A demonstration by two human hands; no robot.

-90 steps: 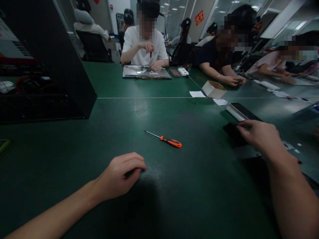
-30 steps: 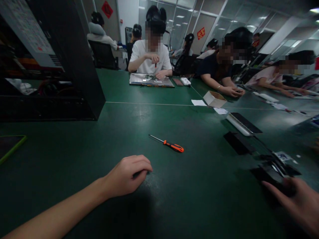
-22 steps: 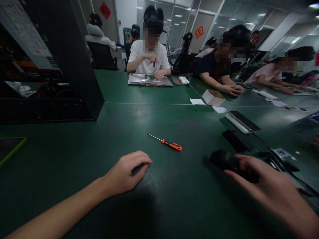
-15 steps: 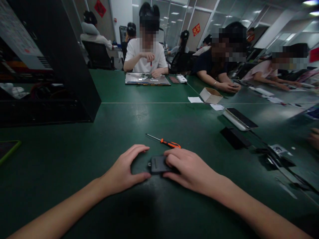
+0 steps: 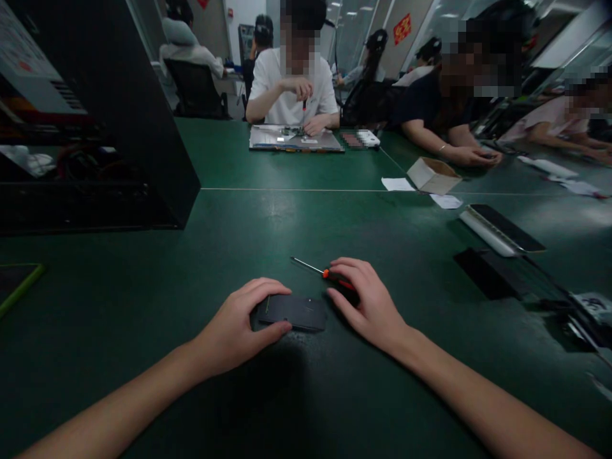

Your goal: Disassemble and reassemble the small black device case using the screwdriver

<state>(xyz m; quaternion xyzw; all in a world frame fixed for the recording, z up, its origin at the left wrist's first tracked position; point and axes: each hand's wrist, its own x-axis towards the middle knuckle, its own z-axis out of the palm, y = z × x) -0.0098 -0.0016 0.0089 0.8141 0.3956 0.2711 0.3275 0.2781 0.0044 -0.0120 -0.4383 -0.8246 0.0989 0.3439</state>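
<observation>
Because it stretches under nearly everything else, the green table [image 5: 239,242] is the largest thing in view. On its left side stands a big black case [image 5: 138,140], whose open side shows some cables [image 5: 86,167]. Across the table sits a person in a white shirt [image 5: 270,83], who holds a red tool [image 5: 304,106] over a flat panel [image 5: 318,142]. An open carton [image 5: 428,176] stands to the right of this panel, nearer to the camera, beside white papers [image 5: 398,184].

The left hand [image 5: 239,322] is clamped on the left end of a flat black box [image 5: 303,313], with its thumb at the near edge and its fingers at the far edge. This box lies between the two hands and appears to rest on the table. The right hand [image 5: 370,299] curves over the handle of a screwdriver [image 5: 326,274]; whether its fingers press tightly, I cannot tell. The thin metal shaft points to the far left, behind the box.
</observation>
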